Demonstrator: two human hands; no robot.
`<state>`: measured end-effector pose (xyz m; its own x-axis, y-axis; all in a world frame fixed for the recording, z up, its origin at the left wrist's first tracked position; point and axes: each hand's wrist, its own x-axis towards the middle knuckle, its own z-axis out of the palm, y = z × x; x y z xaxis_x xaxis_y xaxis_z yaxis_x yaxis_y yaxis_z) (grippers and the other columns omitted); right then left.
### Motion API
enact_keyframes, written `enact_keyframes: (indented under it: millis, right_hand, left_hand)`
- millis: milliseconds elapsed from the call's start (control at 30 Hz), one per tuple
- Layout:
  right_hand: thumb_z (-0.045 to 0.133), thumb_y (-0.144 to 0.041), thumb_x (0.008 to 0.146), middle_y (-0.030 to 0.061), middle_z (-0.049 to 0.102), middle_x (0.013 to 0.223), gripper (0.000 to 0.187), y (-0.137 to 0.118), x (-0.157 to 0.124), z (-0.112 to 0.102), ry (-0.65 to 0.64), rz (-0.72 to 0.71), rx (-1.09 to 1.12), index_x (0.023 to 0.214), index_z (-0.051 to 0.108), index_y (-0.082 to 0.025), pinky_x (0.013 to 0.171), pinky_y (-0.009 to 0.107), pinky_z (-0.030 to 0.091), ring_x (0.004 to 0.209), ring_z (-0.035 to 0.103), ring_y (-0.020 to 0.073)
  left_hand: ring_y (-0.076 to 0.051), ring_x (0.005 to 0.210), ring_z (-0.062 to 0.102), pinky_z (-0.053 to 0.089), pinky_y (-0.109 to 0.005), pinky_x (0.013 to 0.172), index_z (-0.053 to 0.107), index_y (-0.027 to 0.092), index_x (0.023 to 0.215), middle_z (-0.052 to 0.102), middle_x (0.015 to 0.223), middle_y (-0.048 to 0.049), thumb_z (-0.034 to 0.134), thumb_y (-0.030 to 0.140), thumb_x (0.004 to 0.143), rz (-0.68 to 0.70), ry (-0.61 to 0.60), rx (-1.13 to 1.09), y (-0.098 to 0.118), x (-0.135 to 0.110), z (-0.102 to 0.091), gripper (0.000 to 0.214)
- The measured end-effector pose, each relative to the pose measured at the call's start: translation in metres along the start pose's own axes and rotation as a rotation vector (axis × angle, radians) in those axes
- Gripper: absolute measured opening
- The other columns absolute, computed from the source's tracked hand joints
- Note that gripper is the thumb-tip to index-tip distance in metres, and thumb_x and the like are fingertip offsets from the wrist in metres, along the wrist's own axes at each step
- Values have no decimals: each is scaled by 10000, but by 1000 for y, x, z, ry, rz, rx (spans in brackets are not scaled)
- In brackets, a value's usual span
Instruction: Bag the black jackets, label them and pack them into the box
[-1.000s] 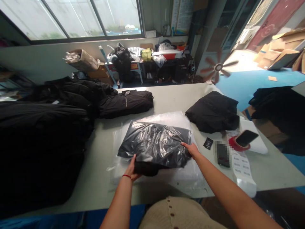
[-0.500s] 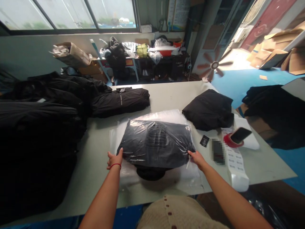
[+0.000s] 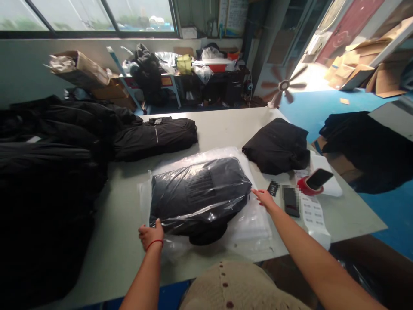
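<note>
A folded black garment (image 3: 200, 185) lies inside a clear plastic bag (image 3: 226, 206), its pleated panel showing through the film. It rests at a slant on a stack of clear bags (image 3: 254, 224) on the table. At the near left corner, my left hand (image 3: 151, 236), with a red cord at the wrist, is closed on the bag, thumb on top and fingers at the side. My right hand (image 3: 264, 199) pinches the bag's edge at the right end. A rounded black part (image 3: 208, 234) of the garment bulges at the near side.
Dark garments are heaped on the left (image 3: 45, 206), with a folded one (image 3: 158, 135) behind. To the right are another black bundle (image 3: 277, 146), a black card (image 3: 272, 188), a phone (image 3: 291, 201), a red tape roll (image 3: 309, 187) and a label strip (image 3: 312, 215). A fan (image 3: 283, 85) stands beyond.
The bagged garment has turned, its right end swinging away and its left end coming nearer. My left hand has moved nearer to me, my right hand farther. The whole view has shifted slightly.
</note>
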<state>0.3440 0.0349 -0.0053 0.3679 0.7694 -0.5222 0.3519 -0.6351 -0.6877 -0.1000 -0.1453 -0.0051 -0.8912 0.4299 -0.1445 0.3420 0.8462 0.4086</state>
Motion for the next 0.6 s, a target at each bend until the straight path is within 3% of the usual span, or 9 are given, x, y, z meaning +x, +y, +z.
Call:
enact_keyframes:
  millis: [100, 200, 267, 300, 333, 400, 500, 533, 600]
  right_hand:
    - [740, -426, 611, 64, 673, 787, 314, 25, -11, -1, -75, -150, -203, 791, 640, -190, 728, 339, 465, 814, 625, 254]
    - [599, -341, 739, 76, 673, 810, 172, 31, -29, 2, 67, -296, -350, 823, 650, -200, 788, 351, 448, 845, 614, 256]
    - [546, -317, 783, 112, 674, 930, 250, 26, -46, 8, 215, -491, -372, 967, 644, -179, 865, 384, 427, 937, 596, 273]
    - [542, -315, 795, 126, 669, 975, 280, 21, -57, 13, 225, -627, -373, 1014, 637, -169, 900, 402, 411, 976, 583, 280]
    - [542, -320, 808, 130, 668, 992, 285, 17, -68, 18, 167, -768, -378, 1028, 638, -166, 920, 415, 401, 992, 576, 283]
    - [537, -329, 841, 107, 681, 944, 244, 11, -91, 32, -110, -993, -404, 997, 662, -188, 901, 401, 416, 932, 595, 259]
    - [509, -292, 879, 79, 711, 962, 242, 6, -118, 58, -511, -1202, -474, 1023, 688, -217, 886, 373, 447, 922, 625, 230]
    - [496, -263, 882, 89, 707, 1048, 275, 5, -124, 68, -555, -1254, -501, 1079, 682, -213, 925, 382, 440, 1007, 617, 237]
    - [485, -210, 870, 121, 614, 1290, 390, 3, -130, 87, -510, -1324, -570, 1235, 621, -186, 1047, 430, 369, 1233, 512, 263]
  left_hand:
    - [-396, 1243, 450, 366, -562, 980, 418, 128, 1329, 469, 1340, -249, 478, 429, 835, 245, 170, 74, 5, -21, -8, 581]
    - [-317, 1280, 437, 288, -471, 1083, 539, 193, 1246, 524, 1328, -169, 515, 430, 834, 729, -74, 70, 20, -43, -7, 476]
    - [-315, 1309, 413, 241, -455, 1118, 576, 240, 1240, 522, 1360, -134, 641, 454, 741, 955, -275, 70, 30, -56, 1, 547]
    - [-322, 1326, 395, 223, -461, 1127, 581, 257, 1251, 510, 1382, -123, 691, 441, 691, 1021, -342, 68, 35, -61, 6, 599]
    - [-327, 1332, 388, 217, -469, 1129, 591, 268, 1251, 508, 1392, -117, 713, 416, 666, 1055, -388, 56, 41, -65, 11, 615]
    - [-314, 1290, 441, 247, -469, 1112, 655, 272, 1158, 572, 1327, -105, 674, 372, 710, 1042, -445, 0, 53, -66, 17, 459]
    - [-282, 1080, 585, 333, -440, 1048, 723, 254, 898, 704, 1044, -97, 539, 377, 829, 901, -509, -139, 75, -56, 10, 232]
    - [-278, 1014, 607, 352, -433, 1030, 723, 248, 857, 714, 967, -96, 513, 392, 845, 842, -512, -193, 82, -52, 5, 255]
    - [-279, 978, 611, 361, -422, 1023, 719, 241, 902, 713, 938, -95, 519, 402, 838, 753, -462, -311, 91, -48, -7, 264]
